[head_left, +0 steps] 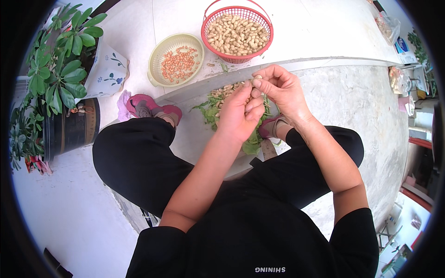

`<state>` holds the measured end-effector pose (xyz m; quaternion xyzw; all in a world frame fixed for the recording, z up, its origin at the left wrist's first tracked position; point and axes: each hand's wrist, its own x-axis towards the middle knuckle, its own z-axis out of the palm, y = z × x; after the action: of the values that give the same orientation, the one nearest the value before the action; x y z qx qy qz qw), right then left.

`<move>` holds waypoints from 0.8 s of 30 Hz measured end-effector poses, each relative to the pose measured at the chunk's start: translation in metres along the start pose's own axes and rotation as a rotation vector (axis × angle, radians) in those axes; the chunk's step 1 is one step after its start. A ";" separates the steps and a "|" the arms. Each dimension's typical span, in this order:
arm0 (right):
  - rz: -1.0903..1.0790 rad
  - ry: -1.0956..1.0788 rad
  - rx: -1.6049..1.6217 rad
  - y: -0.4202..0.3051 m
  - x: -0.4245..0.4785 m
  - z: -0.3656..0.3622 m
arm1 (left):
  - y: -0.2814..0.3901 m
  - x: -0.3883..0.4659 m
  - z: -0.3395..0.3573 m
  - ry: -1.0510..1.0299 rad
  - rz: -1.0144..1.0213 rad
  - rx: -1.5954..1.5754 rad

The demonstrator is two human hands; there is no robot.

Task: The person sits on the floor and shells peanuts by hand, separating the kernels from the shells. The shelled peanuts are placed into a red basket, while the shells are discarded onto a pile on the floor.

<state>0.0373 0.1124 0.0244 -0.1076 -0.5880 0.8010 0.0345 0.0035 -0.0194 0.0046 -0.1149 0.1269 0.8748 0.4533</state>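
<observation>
My left hand (241,113) and my right hand (280,92) meet above a heap of peanut shells and green leaves. A peanut (258,77) is pinched between the right thumb and fingers, and the left thumb tip is close against it. The left fingers are curled, with what look like peanuts partly hidden in them. Beyond the hands stands a red plastic basket (208,43) full of unshelled peanuts. To its left a pale yellow-green colander (155,52) holds reddish shelled peanut kernels (179,64). Peanut shells (226,91) lie over the green leaves (211,114) between the feet.
A raised step edge (198,81) runs between the containers and the heap. At the left are a white flower pot (109,71) with a leafy plant and a dark pot (78,125). Pink shoes (149,106) flank the heap. Plastic bags (387,27) lie at far right.
</observation>
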 end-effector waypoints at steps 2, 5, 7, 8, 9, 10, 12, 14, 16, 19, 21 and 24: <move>-0.021 0.014 -0.105 0.000 0.000 0.000 | -0.001 -0.001 0.000 -0.006 -0.013 -0.006; -0.038 0.030 -0.161 -0.004 -0.001 0.003 | -0.001 -0.001 -0.002 -0.011 -0.011 0.001; -0.074 0.044 -0.194 -0.004 -0.001 0.003 | -0.001 -0.001 -0.001 0.008 -0.014 0.033; -0.107 0.055 -0.227 -0.002 -0.001 0.002 | -0.001 -0.002 0.001 0.016 -0.004 0.055; -0.139 0.066 -0.261 -0.002 0.000 0.001 | -0.001 -0.003 0.003 0.022 0.007 0.076; -0.111 0.082 -0.249 -0.003 0.000 0.000 | -0.002 -0.004 0.004 0.028 0.017 0.097; -0.055 0.114 -0.224 -0.009 0.000 -0.003 | 0.001 -0.002 0.001 0.052 0.029 0.110; -0.050 0.137 -0.252 -0.015 -0.001 -0.003 | 0.005 0.000 -0.004 0.086 0.068 0.131; -0.002 0.142 -0.201 -0.019 0.000 -0.002 | 0.009 -0.001 -0.008 0.135 0.142 0.161; 0.113 0.142 -0.084 -0.025 0.000 0.000 | 0.015 -0.002 -0.005 0.136 0.232 0.222; 0.162 0.139 -0.104 -0.025 -0.001 0.003 | 0.015 -0.003 0.002 0.173 0.267 0.271; 0.147 0.046 -0.132 -0.020 -0.002 0.003 | 0.014 -0.005 0.010 0.162 0.296 0.371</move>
<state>0.0368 0.1153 0.0446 -0.1711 -0.6292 0.7580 -0.0181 -0.0057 -0.0280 0.0171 -0.0797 0.3367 0.8813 0.3219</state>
